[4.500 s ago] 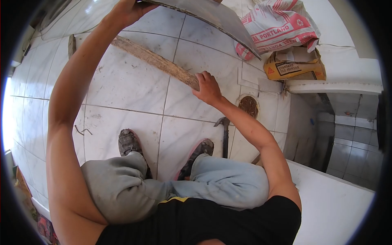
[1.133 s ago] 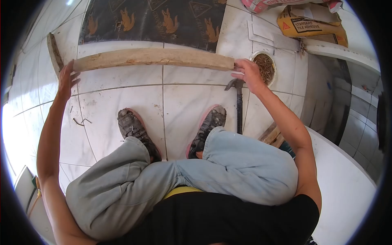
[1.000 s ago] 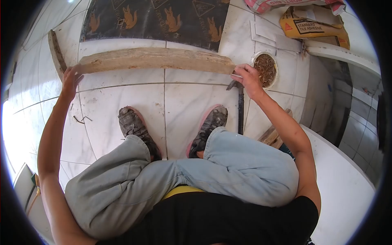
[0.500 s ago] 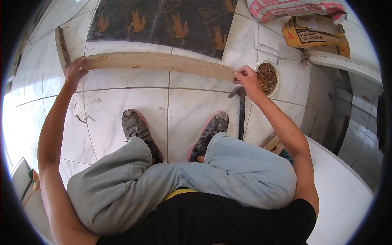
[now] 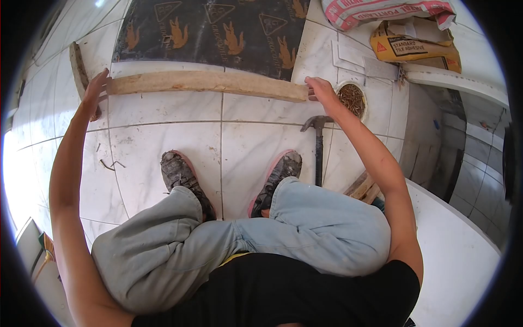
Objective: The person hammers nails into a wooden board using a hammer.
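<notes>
A long wooden plank [image 5: 207,82] lies crosswise on the white tiled floor, beyond the two shoes. My left hand [image 5: 97,90] is at its left end with the fingers stretched out. At the right end is my right hand [image 5: 322,92], its fingers spread and apart beside the wood. Neither hand is closed round the plank. A hammer [image 5: 318,147] with a dark handle rests on the floor just below my right hand. To the right of that hand sits a round white tub of nails [image 5: 352,101].
A black printed board [image 5: 207,32] lies beyond the plank. Another wood strip [image 5: 79,68] is at the left, near bent metal pieces [image 5: 111,164]. Cement and tile adhesive bags [image 5: 417,46] stand at the upper right. Wood pieces [image 5: 362,188] are by the right knee.
Both hands have loosened from the plank's ends and their fingers have opened. The whole view has shifted slightly.
</notes>
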The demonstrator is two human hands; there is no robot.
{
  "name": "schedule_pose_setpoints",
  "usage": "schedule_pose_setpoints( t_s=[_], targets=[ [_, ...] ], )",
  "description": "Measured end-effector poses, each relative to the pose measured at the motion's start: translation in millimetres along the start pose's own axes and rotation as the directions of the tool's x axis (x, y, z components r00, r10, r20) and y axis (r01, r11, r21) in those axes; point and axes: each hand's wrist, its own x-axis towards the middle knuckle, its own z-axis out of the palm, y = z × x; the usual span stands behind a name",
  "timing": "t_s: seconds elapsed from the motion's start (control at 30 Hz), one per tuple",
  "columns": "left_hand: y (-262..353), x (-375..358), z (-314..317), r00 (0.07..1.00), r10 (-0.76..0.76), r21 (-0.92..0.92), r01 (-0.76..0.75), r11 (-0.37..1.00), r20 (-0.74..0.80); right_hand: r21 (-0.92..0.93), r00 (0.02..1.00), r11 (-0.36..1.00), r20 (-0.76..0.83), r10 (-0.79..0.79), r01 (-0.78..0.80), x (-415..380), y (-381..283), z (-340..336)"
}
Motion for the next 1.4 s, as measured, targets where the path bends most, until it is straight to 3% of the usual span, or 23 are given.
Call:
schedule_pose_setpoints(
  t_s=[0.1,0.17,0.23,0.3,0.43,0.47,0.5,0.63,0.7,0.77,0.9,1.0,1.03,1.1,1.13,1.17,1.2,1.23,1.27,1.3,1.33,1.4],
  targets=[
    [15.1,22.4,8.6,0.996,0.091,0.038,-0.091,0.995,-0.003,-0.153,0.998,0.988,0.057,-0.026,0.034,25.7,-23.1,6.0],
    [37.2,29.8,18.8,0.993,0.104,0.116,-0.11,0.987,0.057,-0.138,0.996,0.989,0.076,-0.037,0.047,47.5,-29.2,13.6],
    [40.0,65.7,9.0,0.993,-0.032,0.242,0.003,0.97,0.115,-0.158,0.998,0.987,0.052,0.028,-0.02,58.5,-44.2,22.2],
    [35.5,77.8,11.3,0.996,-0.059,0.223,0.044,0.974,0.061,-0.162,0.999,0.986,0.036,0.034,-0.028,69.8,-39.9,26.4],
    [30.6,77.6,9.9,0.998,-0.05,0.107,0.052,0.993,-0.023,-0.073,0.999,0.997,-0.031,0.026,-0.028,59.0,-34.5,36.5],
    [32.9,78.6,10.6,0.999,-0.042,0.103,0.044,0.994,-0.017,0.031,1.0,0.999,0.008,0.02,-0.02,56.3,-36.9,39.8],
    [37.3,81.4,9.2,0.997,-0.061,0.137,0.067,0.988,-0.046,0.136,0.999,0.991,0.042,0.008,-0.014,53.7,-40.9,40.0],
    [61.1,70.2,-0.6,0.97,-0.055,0.24,0.113,0.964,-0.237,0.189,0.995,0.979,0.043,-0.09,0.08,59.5,-39.2,18.8],
    [65.7,50.8,-11.1,0.993,0.072,0.084,-0.064,0.994,-0.091,0.073,0.968,0.967,-0.074,-0.24,0.245,57.6,-51.1,3.3],
    [73.8,15.6,-12.1,0.979,0.181,0.007,-0.181,0.983,-0.094,-0.022,0.951,0.957,-0.103,-0.291,0.291,36.7,-62.1,-7.6],
    [55.8,-28.6,-18.9,0.983,0.157,0.063,-0.151,0.986,-0.095,-0.086,0.965,0.97,-0.112,-0.238,0.229,-7.2,-63.0,-8.3],
    [36.1,-52.3,-16.5,0.983,0.146,0.061,-0.14,0.988,-0.108,-0.329,0.959,0.923,-0.125,-0.253,0.2,-24.2,-49.8,0.5],
    [31.2,-52.4,-21.1,0.984,0.136,0.114,-0.123,0.986,-0.113,-0.329,0.959,0.925,-0.137,-0.248,0.192,-24.3,-46.9,0.7],
    [29.3,-48.4,-25.2,0.985,0.134,0.17,-0.114,0.979,-0.11,-0.456,0.955,0.859,-0.06,-0.292,0.234,-24.4,-39.3,0.3],
    [30.0,-46.2,-26.1,0.993,0.067,0.27,-0.038,0.962,-0.096,-0.617,0.863,0.7,-0.065,-0.501,0.359,-28.0,-34.2,1.0],
    [29.5,-45.7,-28.2,0.996,-0.003,0.366,0.037,0.93,-0.094,-0.619,0.861,0.698,-0.071,-0.505,0.359,-31.2,-28.9,1.9],
    [42.2,-60.6,-13.8,0.996,0.0,0.474,0.044,0.879,-0.092,-0.594,0.859,0.741,-0.155,-0.488,0.314,-33.7,-21.9,3.3],
    [41.0,-65.4,-5.4,0.996,0.002,0.471,0.043,0.881,-0.094,-0.564,0.853,0.779,-0.233,-0.467,0.273,-39.7,-21.6,5.8],
    [34.3,-67.9,4.9,0.993,0.024,0.317,0.013,0.948,-0.114,-0.567,0.85,0.775,-0.229,-0.475,0.28,-45.7,-21.6,7.7],
    [29.8,-68.9,13.8,0.989,0.047,0.156,-0.024,0.987,-0.14,-0.238,0.948,0.963,-0.256,-0.191,0.13,-55.2,-27.0,12.3],
    [32.4,-69.1,22.9,0.993,-0.019,-0.017,0.017,1.0,-0.113,0.111,0.98,0.991,-0.172,0.097,-0.078,-62.3,-31.2,17.1],
    [17.0,-53.9,20.7,0.996,0.02,-0.034,-0.023,0.999,-0.086,0.147,0.989,0.988,-0.134,0.062,-0.042,-53.2,-3.3,30.7]
  ],
)
